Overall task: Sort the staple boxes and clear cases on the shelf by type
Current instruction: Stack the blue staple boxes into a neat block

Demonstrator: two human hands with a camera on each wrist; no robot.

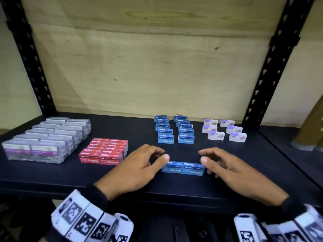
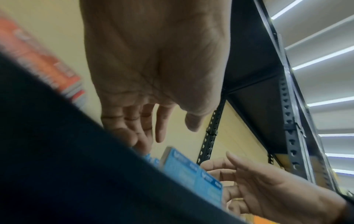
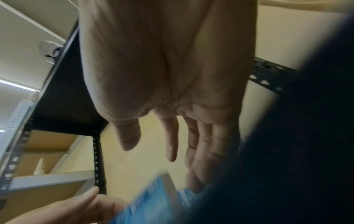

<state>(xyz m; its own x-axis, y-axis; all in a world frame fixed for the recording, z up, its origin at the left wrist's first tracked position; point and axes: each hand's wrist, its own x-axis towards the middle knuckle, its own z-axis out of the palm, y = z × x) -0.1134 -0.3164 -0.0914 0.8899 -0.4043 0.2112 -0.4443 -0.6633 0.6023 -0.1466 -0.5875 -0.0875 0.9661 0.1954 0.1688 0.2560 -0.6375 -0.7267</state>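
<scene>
- Right now both hands sit at the front of the black shelf [image 1: 52,173], flanking a pair of blue staple boxes [image 1: 182,169] lying end to end.
- Left hand [image 1: 138,169]: fingers loosely spread, relaxed curl, thumb tip just beside the left end of the pair. Can't tell if it actually touches; not pinching anything.
- Right hand [image 1: 232,169]: same pose mirrored, thumb near the right end, lower fingers close to the box side. Contact unclear, no grip.
- Wrist views: both palms open over the shelf, blue box between them, heavy blur.
- Left of the left hand: red staple boxes [image 1: 104,151], tight block in two columns.
- Far left: clear cases [image 1: 47,138], two long rows running back toward the wall.
- Behind the hands, centre: more blue staple boxes [image 1: 174,131] in two columns, well apart from the front pair.
- Right rear: white and purple boxes [image 1: 224,130], two columns of three, spaced apart.
- Plywood back panel [image 1: 157,58] behind it all.
</scene>
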